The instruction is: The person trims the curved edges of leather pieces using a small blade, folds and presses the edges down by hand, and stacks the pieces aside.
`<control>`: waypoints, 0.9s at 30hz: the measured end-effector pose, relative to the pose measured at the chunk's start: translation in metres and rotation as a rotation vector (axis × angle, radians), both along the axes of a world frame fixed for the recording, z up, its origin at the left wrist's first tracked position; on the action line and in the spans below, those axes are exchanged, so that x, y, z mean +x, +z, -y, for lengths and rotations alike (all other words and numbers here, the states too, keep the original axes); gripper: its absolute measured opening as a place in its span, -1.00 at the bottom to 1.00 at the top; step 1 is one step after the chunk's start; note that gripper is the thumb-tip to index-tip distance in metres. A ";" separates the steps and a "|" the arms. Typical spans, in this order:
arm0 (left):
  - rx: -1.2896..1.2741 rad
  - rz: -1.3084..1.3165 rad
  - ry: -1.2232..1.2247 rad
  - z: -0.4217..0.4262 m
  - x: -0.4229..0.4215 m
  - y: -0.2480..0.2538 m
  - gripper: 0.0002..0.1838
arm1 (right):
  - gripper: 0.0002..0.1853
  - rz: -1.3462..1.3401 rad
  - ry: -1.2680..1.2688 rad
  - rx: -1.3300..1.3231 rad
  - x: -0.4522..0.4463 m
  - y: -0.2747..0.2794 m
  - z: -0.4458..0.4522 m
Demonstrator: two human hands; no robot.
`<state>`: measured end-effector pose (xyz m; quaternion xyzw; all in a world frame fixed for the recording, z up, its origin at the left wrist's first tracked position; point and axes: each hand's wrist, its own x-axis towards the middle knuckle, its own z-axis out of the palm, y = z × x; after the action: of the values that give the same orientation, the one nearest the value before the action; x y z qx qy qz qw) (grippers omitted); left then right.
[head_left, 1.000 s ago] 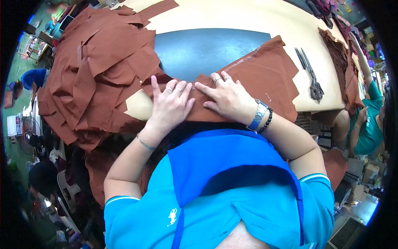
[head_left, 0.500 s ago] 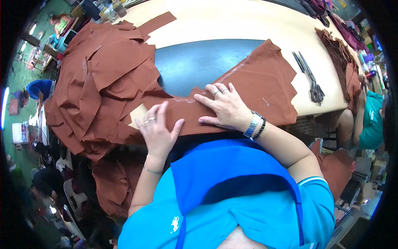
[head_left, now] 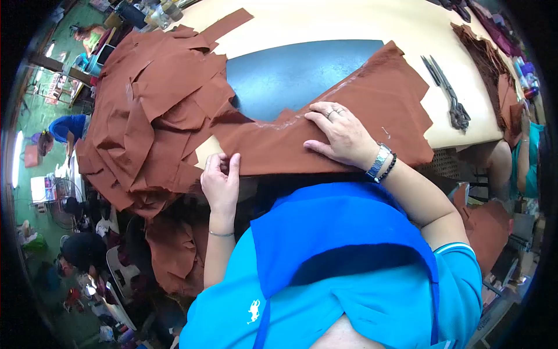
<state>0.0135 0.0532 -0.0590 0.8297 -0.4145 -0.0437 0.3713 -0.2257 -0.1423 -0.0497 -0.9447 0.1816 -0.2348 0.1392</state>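
I have the brown cloth (head_left: 273,152) lying along the near edge of the pale surface (head_left: 325,20), partly over a dark board (head_left: 285,81). My right hand (head_left: 344,137) lies spread on it, thumb apart from the fingers. My left hand (head_left: 221,185) is narrow at its left end; I can't tell if it grips. A cloth pile (head_left: 165,96) sits left, scissors (head_left: 446,96) right.
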 end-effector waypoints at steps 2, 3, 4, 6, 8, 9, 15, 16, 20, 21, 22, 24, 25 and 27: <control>-0.011 0.042 -0.003 0.000 -0.002 0.004 -0.62 | -0.44 0.013 -0.024 0.004 0.000 -0.001 -0.003; -0.017 0.064 -0.003 0.001 -0.005 0.010 -0.62 | -0.44 0.016 -0.038 -0.005 0.000 -0.001 -0.005; -0.005 0.096 -0.055 0.000 -0.010 0.016 -0.61 | -0.44 0.019 -0.047 -0.014 0.001 0.000 -0.006; 0.032 0.230 -0.146 0.001 -0.011 0.021 -0.58 | -0.45 0.009 -0.053 -0.016 0.005 0.002 -0.008; -0.016 0.312 -0.219 0.004 -0.006 0.015 -0.57 | -0.47 -0.024 -0.051 -0.002 0.006 0.006 -0.009; -0.046 0.193 -0.246 0.006 -0.007 0.019 -0.69 | -0.50 -0.021 -0.036 0.020 0.007 0.012 -0.008; -0.707 -0.518 -0.150 0.008 -0.011 0.066 -0.67 | -0.58 0.137 -0.058 0.071 0.019 0.043 0.018; -0.741 -0.471 -0.130 0.005 -0.003 0.075 -0.64 | -0.60 0.159 -0.065 0.066 0.020 0.048 0.025; -0.693 -0.002 0.237 -0.036 0.051 0.104 -0.48 | -0.65 0.184 -0.071 0.058 0.023 0.052 0.050; -0.728 -0.008 0.274 -0.052 0.067 0.116 -0.43 | -0.66 0.199 -0.054 0.094 0.024 0.050 0.056; -0.774 -0.021 0.310 -0.068 0.087 0.126 -0.45 | -0.67 0.176 -0.028 0.120 0.025 0.048 0.061; -0.830 -0.090 0.395 -0.107 0.113 0.154 -0.51 | -0.68 0.134 -0.027 0.106 0.028 0.033 0.072; -0.844 -0.148 0.438 -0.125 0.119 0.172 -0.54 | -0.68 0.105 -0.025 0.123 0.028 0.025 0.078; -0.785 -0.287 0.585 -0.184 0.150 0.197 -0.56 | -0.69 0.041 -0.026 0.174 0.026 0.008 0.085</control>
<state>0.1636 0.2372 0.1382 0.6945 -0.0950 0.1078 0.7050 -0.1994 -0.2274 -0.0413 -0.9216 0.2107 -0.2390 0.2214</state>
